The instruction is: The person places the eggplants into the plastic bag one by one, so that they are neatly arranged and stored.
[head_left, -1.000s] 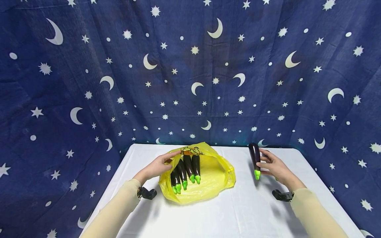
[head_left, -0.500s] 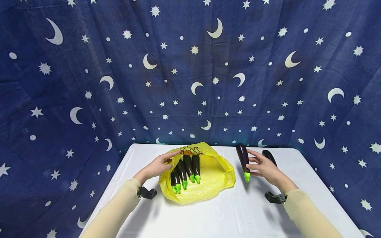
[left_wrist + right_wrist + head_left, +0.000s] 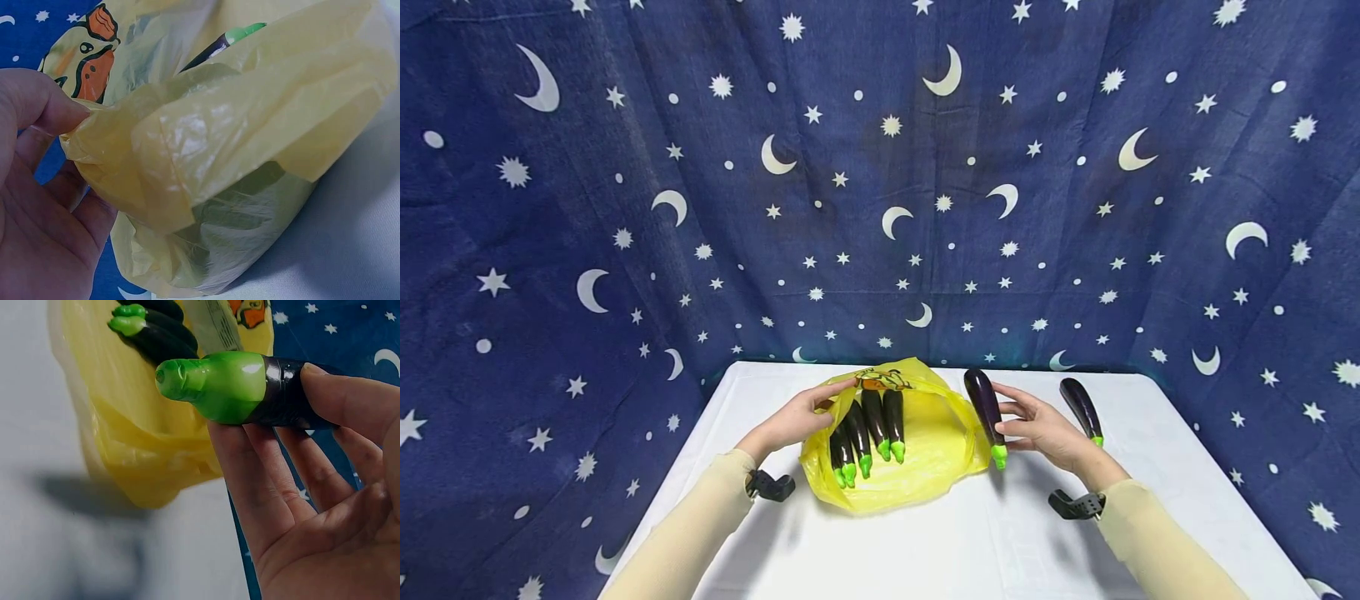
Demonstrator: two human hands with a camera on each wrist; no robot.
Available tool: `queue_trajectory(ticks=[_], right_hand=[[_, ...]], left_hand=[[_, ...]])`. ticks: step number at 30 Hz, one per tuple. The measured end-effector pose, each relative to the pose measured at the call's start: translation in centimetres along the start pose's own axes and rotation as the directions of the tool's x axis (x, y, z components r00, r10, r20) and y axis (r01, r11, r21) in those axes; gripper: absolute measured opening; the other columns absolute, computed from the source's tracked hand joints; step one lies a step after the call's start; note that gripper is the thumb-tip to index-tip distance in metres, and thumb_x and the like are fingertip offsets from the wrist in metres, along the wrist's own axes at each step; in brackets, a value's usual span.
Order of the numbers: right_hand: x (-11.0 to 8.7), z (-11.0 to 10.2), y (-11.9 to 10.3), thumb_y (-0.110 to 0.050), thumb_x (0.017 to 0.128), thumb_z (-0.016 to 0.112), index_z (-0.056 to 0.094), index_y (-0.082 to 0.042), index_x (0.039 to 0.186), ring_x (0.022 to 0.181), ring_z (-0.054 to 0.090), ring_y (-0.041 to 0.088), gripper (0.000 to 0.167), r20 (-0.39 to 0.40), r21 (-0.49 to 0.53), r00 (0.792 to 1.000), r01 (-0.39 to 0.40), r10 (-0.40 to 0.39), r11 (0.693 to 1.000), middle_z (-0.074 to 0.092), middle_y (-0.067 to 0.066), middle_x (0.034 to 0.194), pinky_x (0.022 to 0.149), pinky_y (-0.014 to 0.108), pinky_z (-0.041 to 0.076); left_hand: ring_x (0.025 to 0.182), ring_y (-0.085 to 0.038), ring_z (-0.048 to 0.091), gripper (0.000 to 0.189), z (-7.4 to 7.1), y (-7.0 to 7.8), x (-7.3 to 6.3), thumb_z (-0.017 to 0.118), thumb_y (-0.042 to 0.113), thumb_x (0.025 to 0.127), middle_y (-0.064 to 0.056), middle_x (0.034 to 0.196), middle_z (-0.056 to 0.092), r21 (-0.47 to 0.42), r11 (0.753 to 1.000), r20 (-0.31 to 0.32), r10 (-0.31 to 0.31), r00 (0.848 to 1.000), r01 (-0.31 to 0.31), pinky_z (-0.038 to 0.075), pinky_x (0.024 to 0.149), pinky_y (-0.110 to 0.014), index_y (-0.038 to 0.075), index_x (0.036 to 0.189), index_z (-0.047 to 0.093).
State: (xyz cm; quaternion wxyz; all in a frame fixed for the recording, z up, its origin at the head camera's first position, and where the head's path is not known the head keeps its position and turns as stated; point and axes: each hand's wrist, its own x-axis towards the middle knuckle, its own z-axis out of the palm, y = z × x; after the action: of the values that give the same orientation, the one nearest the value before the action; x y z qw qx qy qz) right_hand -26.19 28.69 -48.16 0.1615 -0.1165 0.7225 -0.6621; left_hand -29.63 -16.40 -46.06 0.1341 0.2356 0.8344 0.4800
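My left hand (image 3: pixel 797 419) pinches the left rim of a yellow plastic bag (image 3: pixel 932 475), which lies with its mouth held wide. Thumb and fingers grip the bag's crumpled edge in the left wrist view. Several dark purple eggplants (image 3: pixel 876 423) with green stems lie side by side in the bag's left half. At the bag's right edge, my right hand (image 3: pixel 1048 432) holds another eggplant (image 3: pixel 983 408) between thumb and fingers, its green stem toward me. The right wrist view shows this eggplant's green cap (image 3: pixel 234 384) close up, above the bag.
One more eggplant (image 3: pixel 1081 407) lies on the white table (image 3: pixel 925 554) to the right, partly behind my right hand. A blue cloth (image 3: pixel 880 167) with moons and stars hangs behind the table and at both sides. Each wrist wears a black strap (image 3: pixel 771 487).
My right hand has carried its eggplant leftward from the table's right side to the bag's edge, uncovering the eggplant behind it. My left hand and the bag have stayed in place.
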Motion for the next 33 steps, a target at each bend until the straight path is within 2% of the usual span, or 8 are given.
queue_trajectory(ticks=[12, 20, 25, 33], right_hand=[[0.7, 2.1, 0.1, -0.008, 0.095, 0.070, 0.025, -0.008, 0.163, 0.112, 0.067, 0.028, 0.082, 0.076, 0.014, 0.997, -0.001, 0.000, 1.000, 0.053, 0.023, 0.144, 0.092, 0.052, 0.055], [1.3, 3.2, 0.6, -0.007, 0.094, 0.071, 0.029, -0.010, 0.162, 0.113, 0.067, 0.030, 0.080, 0.108, 0.025, 0.994, -0.019, 0.017, 0.999, 0.051, 0.025, 0.146, 0.092, 0.052, 0.054], [1.6, 4.0, 1.0, -0.004, 0.095, 0.068, 0.025, -0.007, 0.163, 0.112, 0.067, 0.031, 0.080, 0.146, 0.061, 0.989, -0.014, 0.005, 0.998, 0.050, 0.026, 0.147, 0.090, 0.051, 0.056], [2.4, 5.4, 1.5, -0.002, 0.094, 0.068, 0.025, -0.006, 0.162, 0.111, 0.067, 0.030, 0.081, 0.164, 0.088, 0.986, -0.037, 0.023, 0.995, 0.052, 0.024, 0.145, 0.089, 0.051, 0.056]], left_hand=[[0.129, -0.027, 0.054, 0.073, -0.1, -0.1, 0.2, 0.054, -0.004, 0.091, -0.001, 0.160, 0.041, 0.000, 1.000, 0.003, 0.021, 1.000, -0.021, 0.047, 0.100, -0.038, 0.026, 0.156, 0.046], [0.127, -0.030, 0.055, 0.071, 0.0, -0.1, 0.2, 0.053, -0.005, 0.089, -0.008, 0.159, 0.042, 0.001, 0.998, 0.003, 0.055, 0.998, -0.055, 0.047, 0.101, -0.041, 0.019, 0.156, 0.046], [0.127, -0.030, 0.055, 0.071, 0.0, -0.2, 0.3, 0.053, -0.006, 0.090, -0.007, 0.159, 0.042, 0.003, 0.998, 0.002, 0.057, 0.998, -0.057, 0.047, 0.101, -0.041, 0.020, 0.156, 0.046], [0.127, -0.030, 0.055, 0.071, 0.0, -0.4, 0.2, 0.053, -0.006, 0.090, -0.007, 0.158, 0.043, -0.003, 0.998, 0.000, 0.057, 0.998, -0.057, 0.047, 0.101, -0.041, 0.021, 0.156, 0.046]])
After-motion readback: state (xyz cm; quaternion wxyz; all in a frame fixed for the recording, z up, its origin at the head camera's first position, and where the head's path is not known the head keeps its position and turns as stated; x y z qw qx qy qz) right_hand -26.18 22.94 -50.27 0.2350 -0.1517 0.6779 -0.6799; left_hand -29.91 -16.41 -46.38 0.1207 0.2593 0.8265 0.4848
